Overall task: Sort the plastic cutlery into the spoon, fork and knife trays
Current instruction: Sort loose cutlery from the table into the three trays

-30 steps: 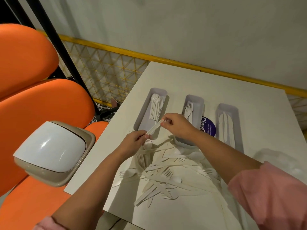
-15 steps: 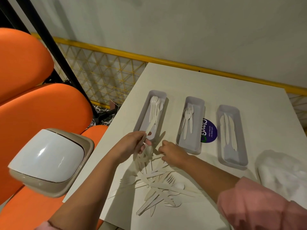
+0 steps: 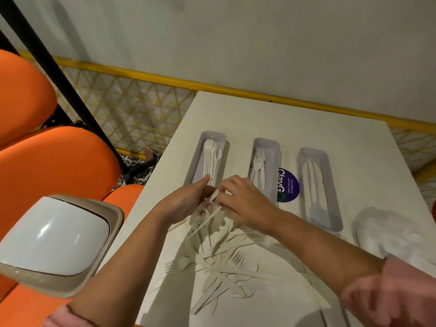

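White surface (image 3: 306, 128) fills most of our view, set against a pale wall (image 3: 259, 43) and a yellow mesh rail (image 3: 141, 74). On it, at 6 o'clock from both hands, the loose cutlery pile (image 3: 219, 272) sprawls, its forks, knives and spoons crossing one another, too tangled for us to count.

At 12 o'clock from the hands we see three grey trays side by side. The spoon tray (image 3: 212, 135), toward 11 o'clock, holds a close stack of spoons we cannot number. The fork tray (image 3: 266, 142) holds three forks. The knife tray (image 3: 311, 152), toward 1 o'clock, holds three knives.

Our left hand (image 3: 186, 204) and right hand (image 3: 247, 201) meet just short of the spoon tray's near end. The left hand's fingers curl round a white piece (image 3: 213, 196), and the right hand pinches the same piece from 3 o'clock. We cannot tell whether it is a spoon, fork or knife. A thin white handle (image 3: 207, 220) slants from between the hands toward 7 o'clock, over the pile.
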Demonstrator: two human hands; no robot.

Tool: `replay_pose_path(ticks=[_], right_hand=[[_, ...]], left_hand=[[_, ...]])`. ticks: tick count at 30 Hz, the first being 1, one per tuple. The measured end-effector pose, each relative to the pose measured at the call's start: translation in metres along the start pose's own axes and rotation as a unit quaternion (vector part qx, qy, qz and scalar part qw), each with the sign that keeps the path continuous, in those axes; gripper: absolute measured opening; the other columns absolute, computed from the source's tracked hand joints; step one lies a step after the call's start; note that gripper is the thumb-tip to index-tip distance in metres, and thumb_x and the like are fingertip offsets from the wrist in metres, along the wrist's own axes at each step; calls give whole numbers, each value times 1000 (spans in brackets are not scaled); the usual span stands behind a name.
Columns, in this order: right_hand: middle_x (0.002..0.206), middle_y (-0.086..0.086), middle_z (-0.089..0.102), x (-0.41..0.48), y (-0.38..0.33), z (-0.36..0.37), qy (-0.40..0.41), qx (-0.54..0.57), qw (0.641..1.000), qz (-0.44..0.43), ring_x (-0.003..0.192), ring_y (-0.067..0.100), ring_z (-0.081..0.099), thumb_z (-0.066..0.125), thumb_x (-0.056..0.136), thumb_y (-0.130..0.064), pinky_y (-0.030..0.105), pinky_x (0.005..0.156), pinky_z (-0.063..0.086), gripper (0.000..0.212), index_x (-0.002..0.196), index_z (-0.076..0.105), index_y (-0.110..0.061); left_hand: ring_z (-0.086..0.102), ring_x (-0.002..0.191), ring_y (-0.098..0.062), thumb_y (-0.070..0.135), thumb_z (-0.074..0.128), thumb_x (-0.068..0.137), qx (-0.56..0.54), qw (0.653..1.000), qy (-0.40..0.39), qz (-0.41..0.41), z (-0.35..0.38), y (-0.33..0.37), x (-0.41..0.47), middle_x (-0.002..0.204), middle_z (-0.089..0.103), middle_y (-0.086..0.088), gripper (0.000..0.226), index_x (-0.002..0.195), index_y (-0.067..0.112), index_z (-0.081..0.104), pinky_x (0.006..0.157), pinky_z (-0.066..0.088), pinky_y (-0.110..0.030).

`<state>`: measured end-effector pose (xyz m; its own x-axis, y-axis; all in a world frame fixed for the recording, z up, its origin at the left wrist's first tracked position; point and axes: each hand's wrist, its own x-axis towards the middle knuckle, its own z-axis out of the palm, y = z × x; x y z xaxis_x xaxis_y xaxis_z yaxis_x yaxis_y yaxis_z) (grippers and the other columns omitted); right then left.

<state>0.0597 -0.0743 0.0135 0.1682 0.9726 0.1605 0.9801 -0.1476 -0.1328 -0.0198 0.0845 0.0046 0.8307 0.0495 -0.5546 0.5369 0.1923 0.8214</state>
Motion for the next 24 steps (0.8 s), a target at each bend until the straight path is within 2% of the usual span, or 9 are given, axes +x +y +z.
replay_pose_path(ticks=[2, 4, 6, 8, 10, 14, 18, 21, 24], right_hand=[[109, 7, 61, 3, 8, -8, -8, -13, 1000, 13, 107, 26, 55, 58, 84, -23, 38, 87, 45, 10, 88, 62, -15], [119, 7, 56, 5, 15, -12, -61, -4, 997, 39, 118, 25, 47, 56, 89, -19, 40, 105, 30, 8, 94, 57, -13], [101, -2, 53, 3, 19, -15, -109, 24, 991, 70, 108, 19, 46, 47, 95, -19, 35, 111, 19, 3, 96, 49, -17], [82, -9, 43, 1, 18, -18, -139, 35, 985, 99, 89, 16, 42, 44, 97, -18, 26, 94, 27, 5, 94, 41, -20], [83, -8, 41, -3, 15, -23, -152, 47, 981, 109, 82, 13, 37, 43, 98, -20, 23, 74, 23, 7, 93, 39, -20], [82, -9, 42, -22, 17, -29, -153, 87, 975, 132, 79, 12, 38, 43, 99, -23, 20, 69, 28, 4, 97, 40, -20], [80, -10, 48, -44, 34, -35, -122, 127, 966, 187, 74, 10, 46, 42, 98, -12, 16, 60, 28, 19, 116, 47, -15], [88, -4, 54, -61, 50, -38, -109, 145, 957, 225, 69, 5, 46, 40, 99, -18, 17, 57, 33, 22, 119, 48, -14], [74, -12, 44, -74, 61, -32, -86, 149, 950, 262, 62, 4, 42, 38, 100, -26, 23, 56, 28, 15, 95, 49, -16]], left_hand=[[51, 79, -21, 52, 17, 98, 37, 999, -22, -8, 5, 6, 4, 94, 64, -14, 71, 112, 0, 63, 71, 41, -30], [51, 71, -16, 56, 14, 96, 64, 997, -39, -12, 10, 11, 7, 100, 64, -16, 77, 117, -2, 61, 64, 42, -27], [51, 64, -13, 58, 14, 96, 70, 996, -50, -15, 15, 16, 9, 103, 62, -17, 79, 119, -3, 60, 58, 42, -25], [50, 62, -13, 57, 13, 96, 83, 995, -61, -17, 19, 18, 11, 103, 62, -18, 81, 118, -5, 59, 54, 41, -24], [52, 61, -14, 55, 12, 97, 86, 994, -68, -20, 23, 21, 12, 103, 64, -20, 81, 117, -8, 59, 53, 41, -23], [64, 67, -22, 49, 16, 100, 2, 999, -46, -19, 25, 17, 14, 94, 64, -22, 70, 113, -4, 60, 52, 50, -24], [64, 70, -29, 31, 26, 102, -92, 992, 84, -6, 36, 2, 21, 87, 64, -19, 45, 90, 4, 60, 62, 50, -31], [57, 59, -18, 18, 39, 98, 72, 992, 102, 16, 52, -19, 24, 76, 63, -8, 27, 83, 7, 59, 56, 46, -25], [54, 58, -7, 14, 54, 92, 318, 943, 51, 84, 73, -40, 25, 71, 63, 3, 16, 81, 10, 66, 52, 42, -11]])
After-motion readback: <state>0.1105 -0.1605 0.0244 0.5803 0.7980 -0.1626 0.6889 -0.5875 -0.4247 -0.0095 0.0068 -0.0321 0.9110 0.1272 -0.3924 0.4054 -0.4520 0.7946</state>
